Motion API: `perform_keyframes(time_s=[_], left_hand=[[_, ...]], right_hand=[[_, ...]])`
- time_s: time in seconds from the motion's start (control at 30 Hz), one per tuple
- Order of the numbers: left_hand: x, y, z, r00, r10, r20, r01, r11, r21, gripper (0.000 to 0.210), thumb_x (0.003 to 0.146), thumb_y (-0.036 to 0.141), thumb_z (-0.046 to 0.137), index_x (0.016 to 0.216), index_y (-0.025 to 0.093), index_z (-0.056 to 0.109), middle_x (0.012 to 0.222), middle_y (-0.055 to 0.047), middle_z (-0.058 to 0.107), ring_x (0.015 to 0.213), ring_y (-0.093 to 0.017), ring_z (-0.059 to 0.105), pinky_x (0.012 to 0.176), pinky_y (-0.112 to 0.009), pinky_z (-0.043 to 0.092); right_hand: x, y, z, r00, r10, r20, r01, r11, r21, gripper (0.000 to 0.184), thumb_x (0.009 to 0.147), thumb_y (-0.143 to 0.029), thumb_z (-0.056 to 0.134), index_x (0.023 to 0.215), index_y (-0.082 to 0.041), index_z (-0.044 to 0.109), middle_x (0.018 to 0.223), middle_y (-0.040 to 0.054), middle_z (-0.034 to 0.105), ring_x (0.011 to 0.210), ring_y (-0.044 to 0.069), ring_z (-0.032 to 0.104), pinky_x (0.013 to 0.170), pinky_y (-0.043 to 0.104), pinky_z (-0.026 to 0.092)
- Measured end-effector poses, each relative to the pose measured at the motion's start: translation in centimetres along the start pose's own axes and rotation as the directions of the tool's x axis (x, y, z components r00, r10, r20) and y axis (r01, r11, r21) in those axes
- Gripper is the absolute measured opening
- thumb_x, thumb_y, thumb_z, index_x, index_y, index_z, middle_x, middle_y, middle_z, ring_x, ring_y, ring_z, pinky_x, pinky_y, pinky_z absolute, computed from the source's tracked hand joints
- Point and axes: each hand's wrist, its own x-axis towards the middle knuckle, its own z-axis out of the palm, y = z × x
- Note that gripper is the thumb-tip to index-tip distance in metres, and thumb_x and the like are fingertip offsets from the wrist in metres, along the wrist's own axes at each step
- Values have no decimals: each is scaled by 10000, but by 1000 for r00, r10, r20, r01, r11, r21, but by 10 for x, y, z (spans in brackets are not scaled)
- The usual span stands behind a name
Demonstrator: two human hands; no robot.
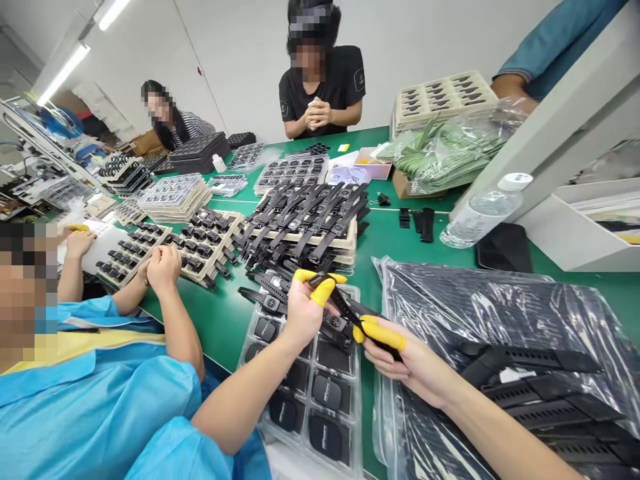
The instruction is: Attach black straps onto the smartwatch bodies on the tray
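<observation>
My left hand (306,308) pinches one end of a black watch strap (345,308) between finger and thumb. Further along the same strap, my right hand (393,350) is closed on it. Yellow finger cots cover some fingertips of both hands. Whether a watch case is attached to the strap is hidden by my fingers. Below my hands lies a clear plastic tray (356,407) with square black watch parts in its pockets. Several watches with straps, one of them a watch (273,303) lying face down, rest on the tray's far end.
A stack of beige trays (345,250) piled with strapped watches stands ahead. Plastic bags (450,293) of black straps lie to the right. A water bottle (485,210) leans near a grey post (545,107). A co-worker in blue (100,400) sits close on the left.
</observation>
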Motion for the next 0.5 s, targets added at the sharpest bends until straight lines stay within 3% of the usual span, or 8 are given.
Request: perform_keyframes(time_s=[0.13, 0.5], left_hand=[[1, -1, 1, 999, -22, 28, 23, 999, -33, 624, 753, 646, 852, 944, 215, 443, 1031, -97, 806, 539, -126, 701, 417, -194, 527], [4, 11, -7, 990, 82, -115, -87, 996, -38, 631, 765, 673, 833, 984, 219, 455, 1050, -96, 801, 601, -146, 724, 395, -188, 473]], right_hand=[[-1, 0, 1, 1000, -4, -2, 4, 999, -42, 502, 794, -658, 785, 818, -213, 553, 541, -99, 323, 448, 42, 124, 437, 217, 68], [-4, -3, 3, 998, 8, 54, -4, 998, -66, 562, 794, -735, 762, 844, -192, 630, 541, -104, 281, 462, 42, 108, 442, 229, 53]])
